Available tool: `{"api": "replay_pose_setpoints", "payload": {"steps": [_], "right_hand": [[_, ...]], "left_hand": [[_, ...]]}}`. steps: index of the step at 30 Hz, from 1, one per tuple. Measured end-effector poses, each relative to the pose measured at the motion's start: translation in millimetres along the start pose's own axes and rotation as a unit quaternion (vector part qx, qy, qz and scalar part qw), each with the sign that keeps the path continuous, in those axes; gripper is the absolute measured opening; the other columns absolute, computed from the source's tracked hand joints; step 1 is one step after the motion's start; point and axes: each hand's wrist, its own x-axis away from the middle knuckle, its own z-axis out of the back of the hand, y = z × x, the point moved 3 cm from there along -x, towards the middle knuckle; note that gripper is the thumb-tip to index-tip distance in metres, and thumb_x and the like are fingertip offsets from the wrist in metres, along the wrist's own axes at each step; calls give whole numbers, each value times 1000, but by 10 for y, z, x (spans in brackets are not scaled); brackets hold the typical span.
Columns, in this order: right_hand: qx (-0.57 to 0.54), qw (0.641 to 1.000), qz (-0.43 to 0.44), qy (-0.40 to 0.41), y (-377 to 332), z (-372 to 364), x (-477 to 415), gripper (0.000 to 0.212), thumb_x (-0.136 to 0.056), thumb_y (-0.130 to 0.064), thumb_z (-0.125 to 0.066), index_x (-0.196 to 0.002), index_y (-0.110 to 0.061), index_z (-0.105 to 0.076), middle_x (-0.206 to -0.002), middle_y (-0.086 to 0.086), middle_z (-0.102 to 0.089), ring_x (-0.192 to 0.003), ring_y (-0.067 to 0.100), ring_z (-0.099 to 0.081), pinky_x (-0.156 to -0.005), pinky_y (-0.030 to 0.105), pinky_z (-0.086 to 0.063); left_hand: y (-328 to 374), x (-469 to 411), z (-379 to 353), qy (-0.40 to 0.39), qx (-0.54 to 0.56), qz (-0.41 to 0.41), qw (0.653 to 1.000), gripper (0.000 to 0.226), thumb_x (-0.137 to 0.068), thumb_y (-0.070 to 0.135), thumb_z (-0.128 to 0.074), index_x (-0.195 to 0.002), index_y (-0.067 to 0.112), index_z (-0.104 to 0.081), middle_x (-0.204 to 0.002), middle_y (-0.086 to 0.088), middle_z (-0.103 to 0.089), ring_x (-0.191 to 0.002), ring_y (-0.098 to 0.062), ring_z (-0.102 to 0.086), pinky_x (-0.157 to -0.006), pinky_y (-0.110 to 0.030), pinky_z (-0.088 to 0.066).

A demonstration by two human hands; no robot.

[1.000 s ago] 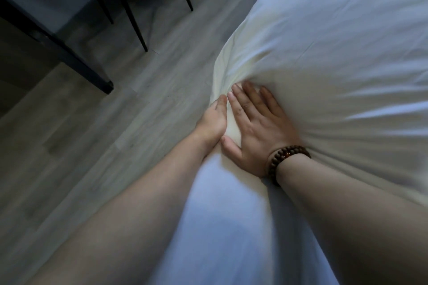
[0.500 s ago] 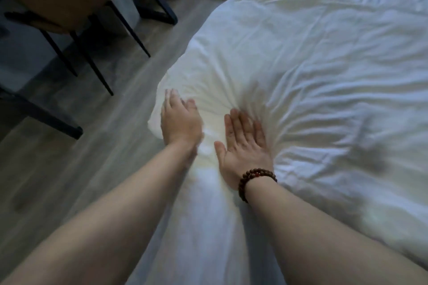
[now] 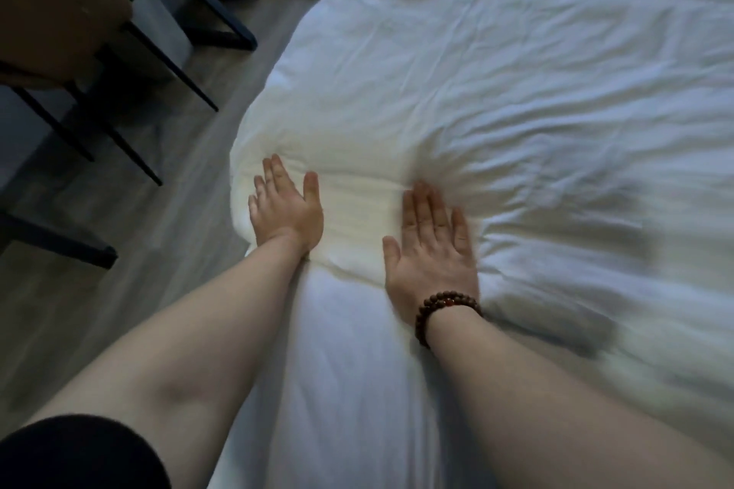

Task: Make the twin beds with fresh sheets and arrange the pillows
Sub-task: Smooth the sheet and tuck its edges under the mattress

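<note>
A white duvet (image 3: 516, 91) is seen spread over a bed, filling the centre and the whole right side of the frame. Its surface is creased, and its rounded near corner is bunched at centre frame, just beside the bed's left edge. That corner is pressed flat by two bare hands. The left hand (image 3: 288, 210) is laid palm down at the corner's outer edge, fingers straight and slightly spread, with nothing gripped. The right hand (image 3: 431, 250) is laid flat a little to the right of it, fingers straight and close together, thumb held out to the side, and nothing is held in it either. A strip of the cream-lit duvet is left showing between the two hands. A bracelet (image 3: 441, 310) of dark brown beads is worn on the right wrist. Smoother white bedding (image 3: 349, 389) is seen below the hands, between the two bare forearms, running to the bottom edge of the frame. A dark sleeve (image 3: 75, 453) is visible at lower left. Grey wood-look flooring (image 3: 119, 250) is shown along the left side. A tan chair (image 3: 59, 0) on thin black legs is placed at upper left, with a dark metal frame (image 3: 214, 0) behind it near the top edge.
</note>
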Motion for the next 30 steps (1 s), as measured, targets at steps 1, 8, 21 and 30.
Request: {"api": "replay_pose_setpoints", "payload": {"steps": [1, 8, 21, 30], "right_hand": [[3, 1000, -21, -5, 108, 25, 55, 68, -101, -48, -8, -155, -17, 21, -160, -2, 34, -146, 12, 32, -119, 42, 21], [-45, 997, -30, -47, 283, 106, 142, 65, -103, -46, -4, -154, -17, 23, -156, -2, 39, -144, 14, 36, -119, 43, 21], [-32, 992, -121, -27, 1091, 272, 360, 68, -101, -52, -1, -154, -17, 24, -156, -1, 40, -144, 15, 37, -120, 45, 19], [-6, 983, -182, -17, 1705, 370, 501, 67, -100, -50, 3, -154, -14, 24, -157, 1, 37, -145, 16, 34, -119, 46, 19]], "left_hand": [[10, 14, 24, -3, -8, 9, 1000, 78, -100, 62, -15, -162, 16, -3, -169, -2, -5, -155, -27, -9, -124, -48, -9], [907, 758, 111, 26, -38, -181, 983, 69, -103, 58, -9, -160, 24, 11, -167, -1, 19, -154, -23, 19, -123, -47, 12], [1369, 1042, -25, -3, -119, -227, 967, 71, -99, 37, -23, -161, 13, 0, -169, -6, 7, -155, -24, 11, -125, -49, 6], [1578, 1301, -289, -58, -157, -339, 926, 71, -99, 51, -6, -159, 20, 16, -163, 6, 31, -149, -12, 30, -125, -46, 10]]}}
